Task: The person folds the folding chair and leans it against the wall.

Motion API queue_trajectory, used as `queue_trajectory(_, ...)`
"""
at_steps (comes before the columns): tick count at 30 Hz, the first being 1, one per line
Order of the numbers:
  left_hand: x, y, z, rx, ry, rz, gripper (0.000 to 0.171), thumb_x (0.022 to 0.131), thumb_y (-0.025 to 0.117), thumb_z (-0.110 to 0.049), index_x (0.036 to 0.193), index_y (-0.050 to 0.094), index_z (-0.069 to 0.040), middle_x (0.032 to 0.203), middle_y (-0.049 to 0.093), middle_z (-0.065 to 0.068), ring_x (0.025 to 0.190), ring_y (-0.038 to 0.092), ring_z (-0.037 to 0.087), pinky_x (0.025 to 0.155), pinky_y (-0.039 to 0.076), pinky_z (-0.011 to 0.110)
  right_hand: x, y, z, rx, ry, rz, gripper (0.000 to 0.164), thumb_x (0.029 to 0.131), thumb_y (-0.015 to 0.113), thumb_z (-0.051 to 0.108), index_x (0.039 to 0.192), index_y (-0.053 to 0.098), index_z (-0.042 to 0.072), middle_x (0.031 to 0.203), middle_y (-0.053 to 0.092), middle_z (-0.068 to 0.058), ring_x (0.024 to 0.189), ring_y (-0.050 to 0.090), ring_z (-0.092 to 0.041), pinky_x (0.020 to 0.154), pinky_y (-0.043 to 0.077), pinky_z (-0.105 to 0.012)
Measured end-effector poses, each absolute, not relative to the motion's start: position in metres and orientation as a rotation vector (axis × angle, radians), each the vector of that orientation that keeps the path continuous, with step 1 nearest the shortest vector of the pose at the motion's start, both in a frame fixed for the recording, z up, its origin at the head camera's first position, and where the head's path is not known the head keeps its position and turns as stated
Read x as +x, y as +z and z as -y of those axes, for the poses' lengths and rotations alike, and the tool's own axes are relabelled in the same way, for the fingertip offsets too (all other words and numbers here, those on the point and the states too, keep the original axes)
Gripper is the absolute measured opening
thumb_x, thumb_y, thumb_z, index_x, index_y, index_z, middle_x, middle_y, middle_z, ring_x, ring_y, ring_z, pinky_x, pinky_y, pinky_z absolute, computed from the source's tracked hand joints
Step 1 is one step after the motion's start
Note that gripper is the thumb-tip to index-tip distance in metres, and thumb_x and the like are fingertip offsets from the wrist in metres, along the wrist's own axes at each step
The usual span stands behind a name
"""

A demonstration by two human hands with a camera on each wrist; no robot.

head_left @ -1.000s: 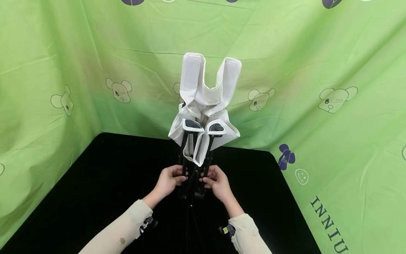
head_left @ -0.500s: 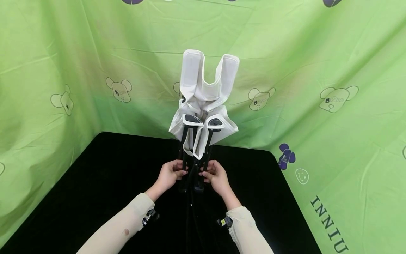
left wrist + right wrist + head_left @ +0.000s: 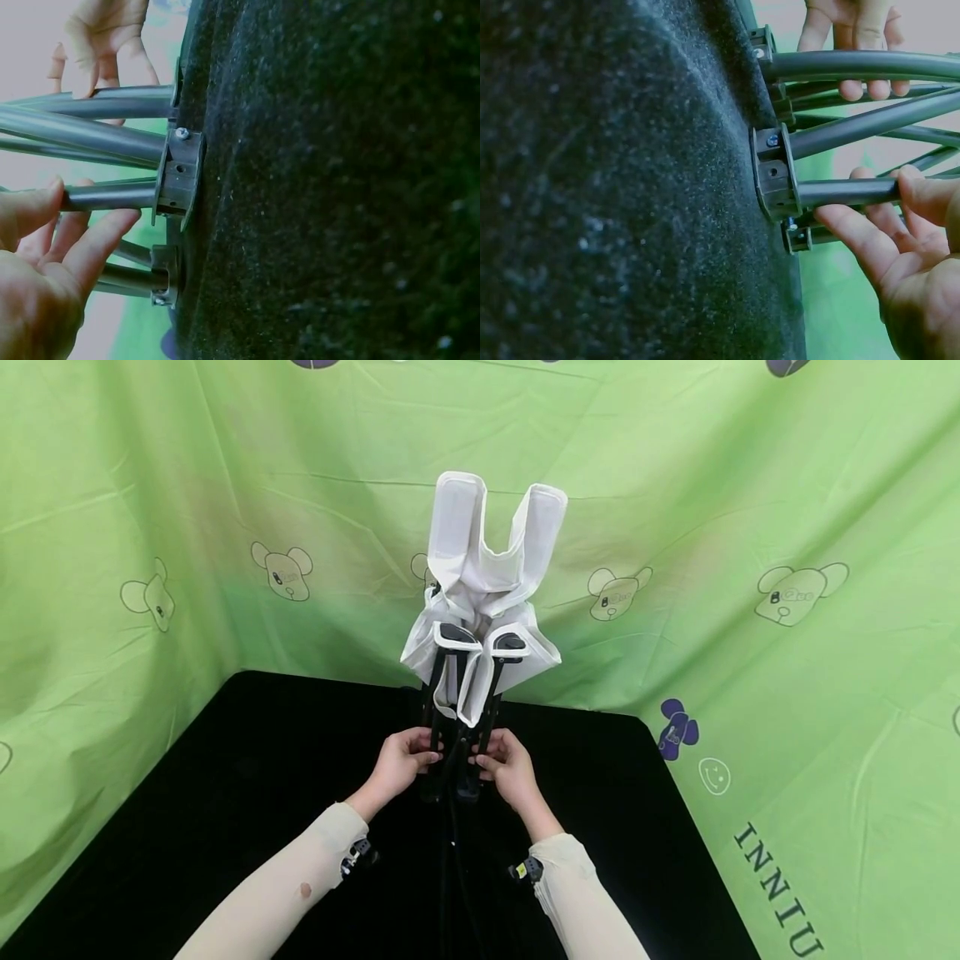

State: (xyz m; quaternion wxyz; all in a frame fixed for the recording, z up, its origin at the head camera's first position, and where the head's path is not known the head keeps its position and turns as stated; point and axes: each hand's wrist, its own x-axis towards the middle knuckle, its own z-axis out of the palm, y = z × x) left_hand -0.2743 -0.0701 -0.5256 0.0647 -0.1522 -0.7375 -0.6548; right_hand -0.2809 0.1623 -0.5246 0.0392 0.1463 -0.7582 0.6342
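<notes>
A folded camp chair (image 3: 495, 572) with white fabric and black tubular legs stands upright in the head view, its fabric bunched at the top. My left hand (image 3: 397, 762) pinches a leg tube low on the left side. On the other side my right hand (image 3: 512, 768) grips a matching tube between thumb and fingers. The left wrist view shows the held tube (image 3: 112, 196) running into a foot bracket (image 3: 178, 176) right at the black cloth. Another held tube (image 3: 847, 192) and its foot bracket (image 3: 775, 171) appear in the right wrist view. Some legs are hidden behind others.
A black-covered table (image 3: 247, 793) lies under the chair. Green printed curtains (image 3: 675, 510) hang close behind it and along both sides. Dark cords or straps (image 3: 454, 860) trail from the chair toward the near edge.
Both hands and the chair have shifted a little away from me, up in the head view. The grip on the legs stays the same.
</notes>
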Motion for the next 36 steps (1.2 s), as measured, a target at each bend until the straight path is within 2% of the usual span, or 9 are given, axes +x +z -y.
queue_trajectory(4,-0.275,-0.527,0.069,-0.446,-1.964,2.227,0.027,0.088,0.074,0.009,0.114,0.072,0.002,0.102,0.075,0.024,0.087,0.076,0.02,0.065,0.065,0.035,-0.281,-0.526,-0.162,0.448,1.93,2.318,0.029,0.093,0.068,-0.009,0.118,0.059,0.003,0.109,0.071,-0.022,0.09,0.075,-0.027,0.07,0.065,-0.047)
queue_trajectory(9,-0.275,-0.527,0.067,-0.413,-1.967,2.221,0.028,0.087,0.074,0.009,0.114,0.073,0.002,0.1,0.077,0.019,0.087,0.076,0.019,0.068,0.065,0.042,-0.283,-0.526,-0.162,0.458,1.924,2.312,0.03,0.093,0.068,-0.009,0.118,0.059,0.003,0.109,0.071,-0.021,0.086,0.074,-0.018,0.069,0.065,-0.049)
queue_trajectory(12,-0.275,-0.526,0.065,-0.397,-1.957,2.225,0.027,0.088,0.075,0.008,0.114,0.073,0.001,0.099,0.077,0.015,0.087,0.076,0.02,0.068,0.065,0.043,-0.283,-0.526,-0.163,0.464,1.919,2.312,0.03,0.092,0.068,-0.009,0.119,0.059,0.003,0.109,0.071,-0.022,0.088,0.075,-0.025,0.068,0.065,-0.046)
queue_trajectory(18,-0.275,-0.526,0.063,-0.378,-1.946,2.217,0.029,0.087,0.075,0.009,0.115,0.073,0.001,0.099,0.078,0.015,0.086,0.076,0.019,0.065,0.065,0.036,-0.284,-0.525,-0.164,0.466,1.909,2.326,0.029,0.094,0.067,-0.008,0.119,0.06,0.005,0.11,0.071,-0.02,0.097,0.072,-0.043,0.067,0.065,-0.04)
queue_trajectory(24,-0.273,-0.526,0.062,-0.378,-1.962,2.219,0.03,0.088,0.074,0.009,0.117,0.072,0.003,0.102,0.077,0.019,0.087,0.076,0.018,0.066,0.065,0.034,-0.283,-0.527,-0.164,0.447,1.903,2.335,0.029,0.095,0.066,-0.007,0.119,0.06,0.006,0.111,0.071,-0.02,0.097,0.073,-0.038,0.067,0.065,-0.038)
queue_trajectory(28,-0.271,-0.524,0.061,-0.367,-1.962,2.222,0.03,0.088,0.073,0.009,0.117,0.072,0.003,0.103,0.076,0.02,0.088,0.076,0.02,0.068,0.065,0.037,-0.282,-0.527,-0.163,0.428,1.918,2.332,0.03,0.095,0.066,-0.007,0.121,0.059,0.006,0.111,0.071,-0.02,0.096,0.074,-0.034,0.069,0.065,-0.042)
queue_trajectory(36,-0.267,-0.52,0.057,-0.292,-1.969,2.214,0.032,0.088,0.074,0.008,0.12,0.072,0.002,0.105,0.077,0.018,0.091,0.076,0.021,0.07,0.065,0.037,-0.281,-0.525,-0.161,0.416,1.932,2.308,0.03,0.095,0.066,-0.007,0.123,0.06,0.004,0.112,0.07,-0.023,0.097,0.073,-0.038,0.07,0.065,-0.049)
